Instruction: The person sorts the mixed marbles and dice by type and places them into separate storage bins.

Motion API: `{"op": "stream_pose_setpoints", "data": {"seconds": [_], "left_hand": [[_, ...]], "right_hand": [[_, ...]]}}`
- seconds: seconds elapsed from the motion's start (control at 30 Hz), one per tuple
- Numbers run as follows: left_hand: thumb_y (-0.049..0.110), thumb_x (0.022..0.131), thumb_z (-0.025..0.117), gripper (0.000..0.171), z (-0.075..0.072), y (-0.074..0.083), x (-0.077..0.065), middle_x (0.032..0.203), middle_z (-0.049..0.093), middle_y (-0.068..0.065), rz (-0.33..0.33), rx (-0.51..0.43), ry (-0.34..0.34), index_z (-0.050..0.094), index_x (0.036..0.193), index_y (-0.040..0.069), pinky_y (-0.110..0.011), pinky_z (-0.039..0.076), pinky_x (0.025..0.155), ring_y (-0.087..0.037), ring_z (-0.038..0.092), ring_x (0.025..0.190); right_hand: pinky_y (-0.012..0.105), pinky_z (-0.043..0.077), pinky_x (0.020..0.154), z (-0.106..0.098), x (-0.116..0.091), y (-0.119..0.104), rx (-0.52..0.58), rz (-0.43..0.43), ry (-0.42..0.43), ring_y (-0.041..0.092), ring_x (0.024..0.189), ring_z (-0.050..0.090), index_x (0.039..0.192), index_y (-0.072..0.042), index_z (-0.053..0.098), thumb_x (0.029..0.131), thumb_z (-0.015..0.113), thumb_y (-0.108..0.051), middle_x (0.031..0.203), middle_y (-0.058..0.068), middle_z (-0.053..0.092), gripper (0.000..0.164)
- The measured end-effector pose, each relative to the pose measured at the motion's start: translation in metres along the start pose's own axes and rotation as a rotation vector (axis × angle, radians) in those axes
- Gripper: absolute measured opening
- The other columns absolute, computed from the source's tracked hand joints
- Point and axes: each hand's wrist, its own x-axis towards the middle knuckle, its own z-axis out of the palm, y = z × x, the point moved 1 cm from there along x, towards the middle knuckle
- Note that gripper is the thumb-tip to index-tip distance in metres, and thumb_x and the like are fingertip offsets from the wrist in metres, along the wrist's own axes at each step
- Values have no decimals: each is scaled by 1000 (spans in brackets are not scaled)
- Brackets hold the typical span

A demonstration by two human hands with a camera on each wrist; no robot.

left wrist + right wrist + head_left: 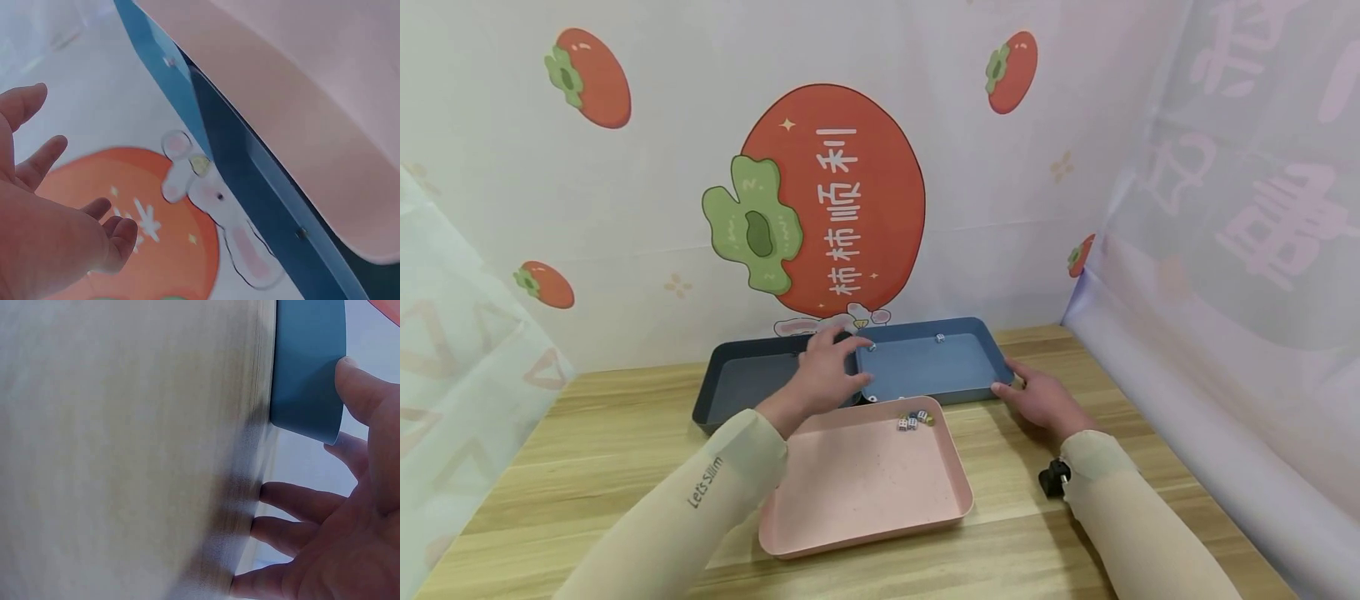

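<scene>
My left hand (827, 371) hovers over the spot where the dark tray (702, 392) meets the blue tray (925, 367). Its fingers are spread and nothing is in them. In the left wrist view, the same hand (62, 225) shows separated fingers. The thumb and index finger of my right hand (1043, 400) hold the blue tray's near right corner; in the right wrist view, the other fingertips rest on the table. A white die (939, 338) lies in the blue tray near its back wall, with several more around its left side. One small die (302, 233) shows in the dark tray.
Nearest me, a pink tray (865, 483) holds several white, blue and yellowish dice (912, 422) at its far right corner. The trays stand on a wooden table (625, 500). A printed cloth (655, 183) hangs behind. A black device (1054, 478) sits by my right wrist.
</scene>
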Motion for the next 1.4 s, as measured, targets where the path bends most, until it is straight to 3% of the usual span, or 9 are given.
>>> {"op": "stream_pose_setpoints", "data": {"seconds": [0.13,0.23,0.37,0.5,0.63,0.93,1.07,1.4], "left_hand": [[31,91,73,52,13,15,-2,161,21,-14,26,-40,-21,59,140,22,-67,15,110,-38,16,145],[32,91,74,50,31,20,-3,161,20,-13,54,-31,-53,59,139,24,-67,16,110,-38,16,146],[31,91,73,39,55,21,-3,161,18,-14,100,27,-132,66,129,26,-63,18,110,-37,14,146],[28,90,73,27,69,18,-3,161,20,-15,110,88,-194,74,117,26,-60,19,109,-36,12,147],[25,91,72,23,75,11,-2,159,25,-16,99,107,-211,76,114,26,-62,18,107,-36,13,146],[22,91,68,28,86,-3,-1,161,22,-14,38,-8,-244,75,117,26,-62,12,111,-36,13,147],[23,93,66,23,87,-5,-2,161,22,-12,26,-19,-246,77,113,27,-60,14,112,-34,12,147],[19,94,66,14,88,-3,-5,160,26,-15,79,38,-250,73,90,29,-59,13,112,-36,12,147]], "right_hand": [[66,30,104,-1,0,1,1,7,-1,53,133,37,159,-6,22,102,50,-48,146,34,39,76],[66,29,104,-1,0,1,4,7,0,53,133,37,159,-7,22,102,51,-48,147,34,38,75],[65,30,104,-1,0,2,3,1,6,52,132,38,159,-6,22,103,51,-46,147,34,39,75],[65,30,104,-1,1,1,2,-6,7,52,132,39,158,-6,22,103,51,-47,146,33,40,75],[65,30,105,0,2,1,5,-14,11,51,132,39,159,-7,23,102,51,-48,146,32,41,75],[64,30,105,1,2,-1,13,-12,8,51,133,38,159,-7,23,103,51,-46,147,32,40,74],[64,31,104,1,0,-2,16,-15,8,51,132,39,158,-7,23,103,52,-45,147,32,40,73],[65,30,104,1,0,1,17,-8,13,51,132,39,159,-7,23,102,51,-48,147,32,40,75]]}}
